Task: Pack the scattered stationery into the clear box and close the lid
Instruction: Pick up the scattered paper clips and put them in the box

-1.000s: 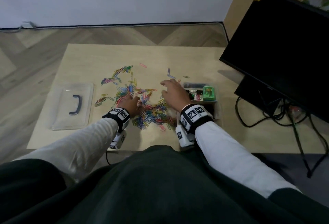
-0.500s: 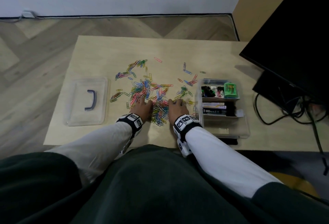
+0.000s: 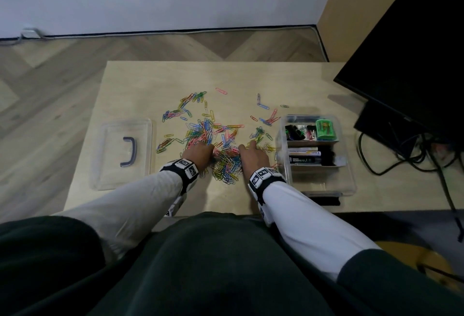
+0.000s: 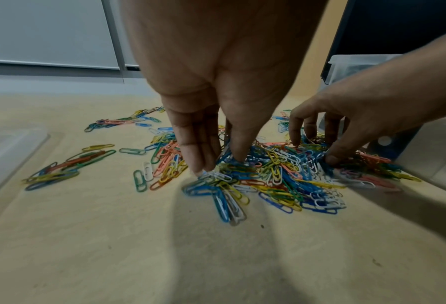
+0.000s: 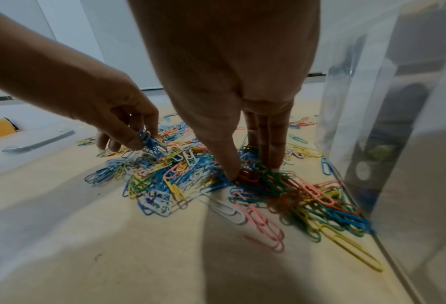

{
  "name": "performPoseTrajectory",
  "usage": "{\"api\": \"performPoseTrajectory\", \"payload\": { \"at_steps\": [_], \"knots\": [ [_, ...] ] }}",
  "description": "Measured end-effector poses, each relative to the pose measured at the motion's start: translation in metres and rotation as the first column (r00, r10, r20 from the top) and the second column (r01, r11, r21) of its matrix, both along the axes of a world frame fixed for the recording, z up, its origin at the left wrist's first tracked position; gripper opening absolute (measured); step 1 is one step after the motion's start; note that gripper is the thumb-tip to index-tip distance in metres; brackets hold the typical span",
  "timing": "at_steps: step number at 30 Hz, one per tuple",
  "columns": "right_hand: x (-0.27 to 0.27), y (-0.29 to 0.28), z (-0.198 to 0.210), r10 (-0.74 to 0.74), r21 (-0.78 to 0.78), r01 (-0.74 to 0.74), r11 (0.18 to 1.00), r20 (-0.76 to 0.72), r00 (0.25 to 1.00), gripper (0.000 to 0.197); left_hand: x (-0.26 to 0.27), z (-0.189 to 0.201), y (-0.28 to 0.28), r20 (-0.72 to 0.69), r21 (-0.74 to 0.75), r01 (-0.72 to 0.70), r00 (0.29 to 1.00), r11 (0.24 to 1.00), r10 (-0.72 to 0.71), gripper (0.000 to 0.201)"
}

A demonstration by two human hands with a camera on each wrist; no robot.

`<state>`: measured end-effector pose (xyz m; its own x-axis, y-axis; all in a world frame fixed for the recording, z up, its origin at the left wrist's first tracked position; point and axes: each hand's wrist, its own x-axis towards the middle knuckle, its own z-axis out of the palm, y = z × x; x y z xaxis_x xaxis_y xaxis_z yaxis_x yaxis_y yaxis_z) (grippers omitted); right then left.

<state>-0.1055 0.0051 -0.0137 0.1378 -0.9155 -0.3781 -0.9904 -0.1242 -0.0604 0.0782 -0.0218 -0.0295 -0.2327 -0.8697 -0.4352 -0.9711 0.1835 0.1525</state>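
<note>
Coloured paper clips (image 3: 200, 124) lie scattered over the middle of the wooden table, and a thicker pile (image 3: 227, 165) sits between my hands. My left hand (image 3: 211, 150) digs into the pile's left side and pinches a clump of blue clips (image 5: 145, 139) between thumb and fingers. My right hand (image 3: 247, 146) claws into the right side, with thumb and fingertips (image 5: 273, 162) pressed around a clump of clips. The clear box (image 3: 349, 180) stands open just right of my right hand. It holds binder clips, a green sharpener (image 3: 326, 129) and markers. Its lid (image 3: 110, 172) lies flat at the far left.
A black monitor (image 3: 414, 64) and its cables (image 3: 391, 165) stand to the right of the box. A dark flat object (image 3: 324, 200) lies at the table's near edge under the box. The floor drops away beyond the table's left and far edges.
My right hand has pulled back from the far clips toward me. Both hands have drawn close together around the pile. In the last half second they barely moved.
</note>
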Motion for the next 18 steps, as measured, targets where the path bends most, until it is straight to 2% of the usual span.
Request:
{"api": "performPoseTrajectory", "payload": {
  "at_steps": [8, 18],
  "knots": [
    [-0.01, -0.006, 0.006, 0.015, -0.083, -0.013, 0.996, 0.019, 1.0, 0.025, 0.006, 0.012, -0.01, -0.047, -0.119, 0.001, 0.999, 0.993, -0.006, 0.016],
    [-0.017, -0.017, 0.015, -0.097, -0.171, 0.12, 0.978, 0.141, 0.985, 0.019, 0.0, 0.021, -0.02, -0.18, -0.172, -0.061, 0.983, 0.983, 0.03, 0.032]
  ]
}}
